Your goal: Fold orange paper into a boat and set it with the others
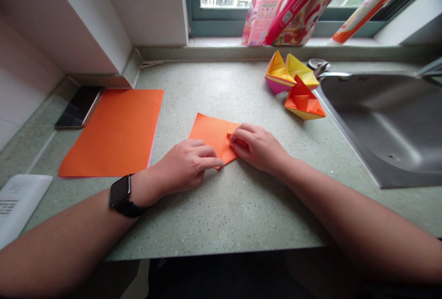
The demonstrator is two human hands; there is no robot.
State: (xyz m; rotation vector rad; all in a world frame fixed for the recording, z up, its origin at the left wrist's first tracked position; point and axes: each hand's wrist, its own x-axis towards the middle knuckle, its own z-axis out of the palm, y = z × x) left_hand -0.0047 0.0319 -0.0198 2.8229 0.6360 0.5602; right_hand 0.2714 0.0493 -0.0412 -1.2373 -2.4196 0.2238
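Paper, orange and folded (209,129), lies on a speckled pale-green counter (238,216), pinched by my right hand (257,146); my left hand (188,163), loosely spread, rests on its near edge. Three multicoloured folded-paper shapes (302,101) sit beside the steel sink (397,124).

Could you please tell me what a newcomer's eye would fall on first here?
Probably the folded orange paper at the centre, with the left hand and right hand on it. Next, perhaps, the three bright paper shapes beside the sink, then the large orange sheet at left.
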